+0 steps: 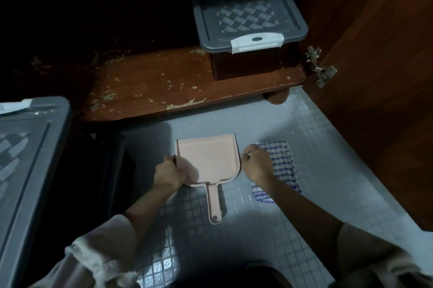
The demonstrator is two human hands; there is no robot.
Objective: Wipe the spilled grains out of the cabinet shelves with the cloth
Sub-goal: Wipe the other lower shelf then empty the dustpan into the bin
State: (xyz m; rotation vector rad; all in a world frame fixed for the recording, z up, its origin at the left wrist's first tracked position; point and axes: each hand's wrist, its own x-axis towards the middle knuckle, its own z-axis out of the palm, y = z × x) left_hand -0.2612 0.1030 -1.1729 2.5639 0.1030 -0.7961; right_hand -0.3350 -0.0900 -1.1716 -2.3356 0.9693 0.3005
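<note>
A: What sits in the middle of the frame?

B: A pale pink plastic dustpan [208,158] lies flat on the grey small-tiled floor [316,194], its handle toward the bottom of the frame. The person's left hand [169,174] is closed around the pan's lower left corner, fingers curled over the rim.

A: And the other hand?

B: The right hand [256,163] rests just beside the pan's right edge, on top of the blue-and-white checked cloth [284,166]. The fingers are bent and pressed against the fabric, but whether they actually pinch it cannot be told. The cloth lies crumpled on the tiles, right of centre, partly under the wrist.

A: Where are the grains?

B: Pale spilled grains [185,105] are scattered over the dark brown wooden cabinet shelf [152,81] across the middle of the frame, thickest along its front edge and toward the dim upper left.

A: Anything else on that shelf?

B: A dark storage box with a grey lattice-patterned lid and a white clip [248,25] stands at its right end. A second grey-lidded box [28,158] fills the left edge of the frame, on the floor side. The open brown cabinet door [379,65] with its metal hinge [319,66] takes up the upper right.
</note>
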